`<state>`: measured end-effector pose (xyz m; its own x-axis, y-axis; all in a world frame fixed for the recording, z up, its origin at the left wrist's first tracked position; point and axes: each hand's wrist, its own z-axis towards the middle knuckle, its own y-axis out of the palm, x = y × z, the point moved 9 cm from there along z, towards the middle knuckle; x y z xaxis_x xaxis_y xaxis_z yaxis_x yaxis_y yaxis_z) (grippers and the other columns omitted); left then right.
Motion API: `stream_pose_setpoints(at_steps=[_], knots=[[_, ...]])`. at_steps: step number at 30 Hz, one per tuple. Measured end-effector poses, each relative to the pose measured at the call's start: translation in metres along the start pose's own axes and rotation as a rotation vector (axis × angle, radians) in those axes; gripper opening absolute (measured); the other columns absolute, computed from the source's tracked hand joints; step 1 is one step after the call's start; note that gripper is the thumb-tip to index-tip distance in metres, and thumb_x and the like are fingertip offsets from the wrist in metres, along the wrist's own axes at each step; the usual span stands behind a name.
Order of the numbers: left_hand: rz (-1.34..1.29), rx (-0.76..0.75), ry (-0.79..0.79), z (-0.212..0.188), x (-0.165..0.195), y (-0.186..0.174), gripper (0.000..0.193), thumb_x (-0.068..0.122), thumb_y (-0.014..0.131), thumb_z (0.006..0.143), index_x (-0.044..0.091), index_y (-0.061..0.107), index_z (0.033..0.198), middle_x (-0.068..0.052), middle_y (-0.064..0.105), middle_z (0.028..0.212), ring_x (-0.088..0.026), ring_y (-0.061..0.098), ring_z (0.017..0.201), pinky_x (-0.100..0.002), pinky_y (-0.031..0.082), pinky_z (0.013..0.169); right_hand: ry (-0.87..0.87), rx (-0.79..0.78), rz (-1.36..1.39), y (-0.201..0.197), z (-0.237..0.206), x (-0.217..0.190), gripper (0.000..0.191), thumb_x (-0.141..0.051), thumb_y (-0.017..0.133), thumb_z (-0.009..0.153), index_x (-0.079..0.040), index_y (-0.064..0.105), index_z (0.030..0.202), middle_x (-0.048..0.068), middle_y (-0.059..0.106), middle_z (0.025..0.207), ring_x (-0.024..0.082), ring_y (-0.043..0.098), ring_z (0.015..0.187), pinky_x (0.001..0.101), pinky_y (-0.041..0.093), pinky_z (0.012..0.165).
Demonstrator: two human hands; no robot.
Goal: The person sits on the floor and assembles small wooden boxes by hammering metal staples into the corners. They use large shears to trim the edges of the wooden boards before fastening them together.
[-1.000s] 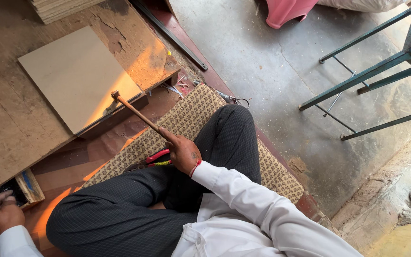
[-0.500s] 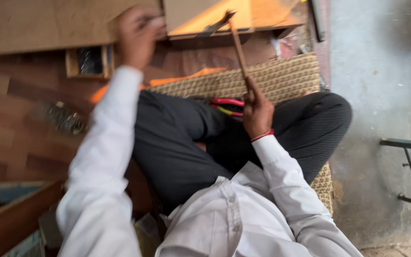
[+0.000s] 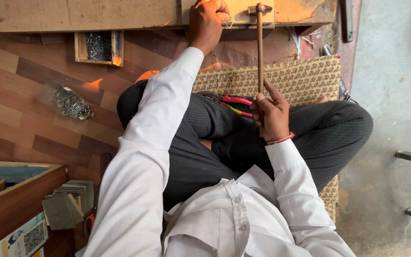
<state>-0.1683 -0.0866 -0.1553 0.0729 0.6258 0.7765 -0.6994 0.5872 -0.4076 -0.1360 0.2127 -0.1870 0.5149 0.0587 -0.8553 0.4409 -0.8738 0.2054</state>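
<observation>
I sit cross-legged on a woven mat [image 3: 305, 78]. My right hand [image 3: 270, 114] grips the wooden handle of a hammer [image 3: 259, 45], whose metal head rests over a light board [image 3: 236, 12] at the top. My left hand [image 3: 209, 21] reaches forward and pinches a small nail against that board, just left of the hammer head. Red-handled pliers [image 3: 236, 101] lie on my lap beside the right hand.
A small wooden box of nails [image 3: 99, 46] sits at upper left, with a clear bag of nails [image 3: 67, 101] below it on the wood-pattern floor. A stack of grey sheets [image 3: 67, 207] and a wooden crate [image 3: 10, 204] are at lower left. Concrete floor lies right.
My view swung from the right side to straight ahead. My left hand rose from the nail box to the board, and the hammer turned upright over the board.
</observation>
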Motion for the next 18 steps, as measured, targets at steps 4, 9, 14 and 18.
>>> stream_pose_setpoints(at_steps=[4, 9, 14, 18], knots=[[0.004, -0.07, -0.129, -0.002, -0.005, 0.006, 0.01, 0.005, 0.07, 0.083, 0.002, 0.064, 0.076, -0.01, 0.069, 0.071, -0.026, 0.068, 0.067, -0.04, 0.051, 0.064, 0.016, 0.002, 0.01, 0.003, -0.001, -0.002, 0.055, -0.008, 0.06, 0.101, -0.006, 0.05, 0.155, 0.004, 0.065, 0.073, 0.008, 0.054, 0.052, 0.0218, 0.039, 0.042], [0.089, 0.014, -0.046, -0.01, 0.012, 0.003, 0.007, 0.006, 0.069, 0.086, 0.003, 0.065, 0.081, -0.009, 0.071, 0.076, -0.028, 0.068, 0.073, -0.041, 0.051, 0.068, 0.007, 0.005, -0.002, 0.002, 0.0, 0.001, 0.056, -0.008, 0.059, 0.102, -0.005, 0.046, 0.156, 0.005, 0.065, 0.073, 0.009, 0.055, 0.051, 0.0223, 0.038, 0.041], [0.08, 0.053, -0.032, -0.018, 0.014, 0.004, 0.008, 0.006, 0.066, 0.091, 0.003, 0.063, 0.084, -0.01, 0.069, 0.079, -0.029, 0.067, 0.076, -0.043, 0.05, 0.07, 0.001, -0.001, -0.005, 0.002, 0.001, 0.003, 0.055, -0.007, 0.058, 0.102, -0.005, 0.046, 0.156, 0.005, 0.065, 0.074, 0.008, 0.055, 0.052, 0.0219, 0.039, 0.041], [0.149, 0.092, 0.004, -0.025, 0.006, 0.008, 0.008, 0.008, 0.066, 0.092, 0.005, 0.063, 0.085, -0.011, 0.069, 0.081, -0.032, 0.065, 0.08, -0.045, 0.049, 0.073, -0.02, -0.003, -0.017, 0.004, 0.001, 0.001, 0.055, -0.007, 0.058, 0.102, -0.004, 0.046, 0.156, 0.006, 0.065, 0.073, 0.008, 0.055, 0.051, 0.0222, 0.039, 0.04]])
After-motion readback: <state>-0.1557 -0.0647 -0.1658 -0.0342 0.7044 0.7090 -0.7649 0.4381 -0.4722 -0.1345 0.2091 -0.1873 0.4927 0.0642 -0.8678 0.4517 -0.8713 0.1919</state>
